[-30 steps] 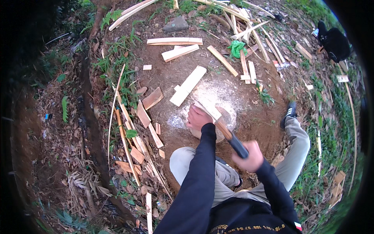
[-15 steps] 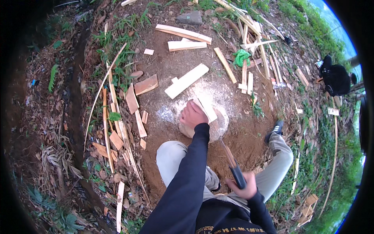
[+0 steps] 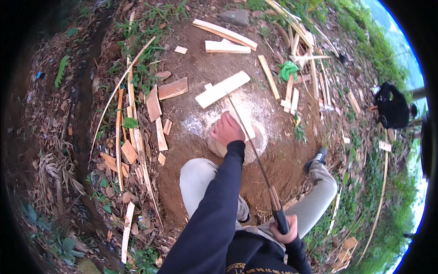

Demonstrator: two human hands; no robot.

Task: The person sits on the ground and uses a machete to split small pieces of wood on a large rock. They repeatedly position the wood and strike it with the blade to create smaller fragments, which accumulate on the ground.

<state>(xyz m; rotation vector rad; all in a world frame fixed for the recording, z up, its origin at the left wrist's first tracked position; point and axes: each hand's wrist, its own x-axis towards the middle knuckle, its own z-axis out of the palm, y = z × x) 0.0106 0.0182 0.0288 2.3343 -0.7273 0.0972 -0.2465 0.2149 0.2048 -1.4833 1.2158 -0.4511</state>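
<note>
My left hand (image 3: 228,130) is closed around a pale piece of wood (image 3: 247,124) over a round chopping block (image 3: 261,144). Lower right, my right hand (image 3: 286,229) grips the black end of a long narrow blade (image 3: 258,160) with a brown and black handle. That blade slants up and left, close beside the fingers of my left hand and across the pale wood in this view; whether it touches is unclear. Its tip overlaps a pale board (image 3: 222,89) lying beyond the block. Whitish shavings (image 3: 244,101) cover the ground around the block.
Pale wood strips (image 3: 224,34) lie at the far side, and more are heaped at the upper right beside a green plastic bag (image 3: 288,70). Brown offcuts (image 3: 173,88) and long slats (image 3: 141,150) lie left. A black bag-like thing (image 3: 392,105) is far right.
My right hand has moved slightly, and the blade now shows clearly along its length instead of mostly blurred. My left hand stays on the wood. The whole view has shifted a little.
</note>
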